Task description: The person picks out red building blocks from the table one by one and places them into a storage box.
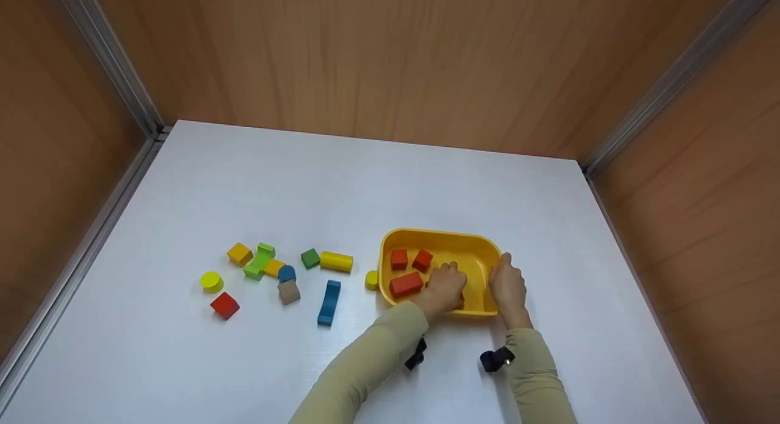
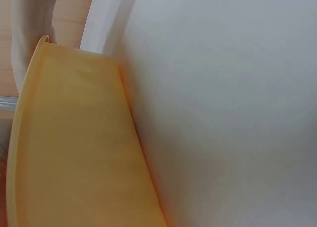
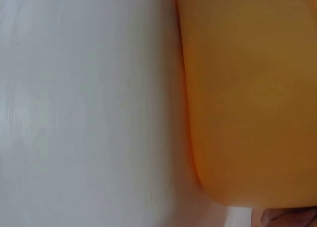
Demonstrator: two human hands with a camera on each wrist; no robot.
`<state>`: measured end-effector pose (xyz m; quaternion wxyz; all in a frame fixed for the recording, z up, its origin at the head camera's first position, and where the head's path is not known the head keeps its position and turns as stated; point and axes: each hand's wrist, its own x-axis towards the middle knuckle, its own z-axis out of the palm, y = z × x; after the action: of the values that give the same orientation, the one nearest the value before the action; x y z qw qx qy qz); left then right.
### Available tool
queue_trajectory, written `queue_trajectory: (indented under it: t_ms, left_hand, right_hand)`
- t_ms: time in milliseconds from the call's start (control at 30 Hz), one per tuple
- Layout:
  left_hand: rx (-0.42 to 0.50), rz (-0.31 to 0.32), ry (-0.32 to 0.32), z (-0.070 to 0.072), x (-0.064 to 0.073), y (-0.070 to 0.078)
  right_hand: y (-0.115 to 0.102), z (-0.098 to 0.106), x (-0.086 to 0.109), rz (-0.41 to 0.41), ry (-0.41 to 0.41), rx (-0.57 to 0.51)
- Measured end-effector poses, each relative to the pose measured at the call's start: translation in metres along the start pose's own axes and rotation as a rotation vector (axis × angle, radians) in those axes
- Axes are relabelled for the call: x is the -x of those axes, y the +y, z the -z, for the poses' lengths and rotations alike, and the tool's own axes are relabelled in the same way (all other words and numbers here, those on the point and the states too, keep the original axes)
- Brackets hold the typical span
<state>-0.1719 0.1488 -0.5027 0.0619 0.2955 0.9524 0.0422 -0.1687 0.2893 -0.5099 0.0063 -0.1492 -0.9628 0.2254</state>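
A yellow plastic tray (image 1: pixel 475 247) sits on the white table, holding several red blocks, among them a large red block (image 1: pixel 406 284) and a red cube (image 1: pixel 422 260). My left hand (image 1: pixel 446 287) reaches over the near rim down into the tray. Bits of red show beside its fingers, but the fingertips are hidden, so whether they grip a block I cannot tell. At the tray's right end, my right hand (image 1: pixel 508 287) holds the rim. Both wrist views mostly show the tray's outer wall (image 2: pixel 84 133) and bare tabletop.
Left of the tray lie a yellow cylinder (image 1: pixel 336 262), a blue bridge block (image 1: pixel 329 303), a green cube (image 1: pixel 310 258), a wooden cube (image 1: pixel 289 292), a red cube (image 1: pixel 225 306) and a yellow disc (image 1: pixel 211 282). A short yellow cylinder (image 1: pixel 372 280) is close against the tray. Wood panels (image 1: pixel 365 58) surround the table.
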Motion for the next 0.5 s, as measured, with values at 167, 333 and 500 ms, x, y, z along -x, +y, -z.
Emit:
queue_trajectory:
  t_ms: [167, 333, 500]
  left_hand:
    - [-0.005, 0.002, -0.004, 0.003, 0.002, -0.002]
    - [0.023, -0.012, 0.002, 0.009, 0.004, -0.003]
    - [0.056, -0.015, 0.054, 0.017, 0.008, -0.006]
  right_hand:
    - [0.001, 0.000, -0.001, 0.002, -0.014, 0.007]
    - [0.000, 0.001, -0.002, -0.014, -0.013, 0.001]
    - [-0.001, 0.002, 0.001, -0.005, 0.007, 0.001]
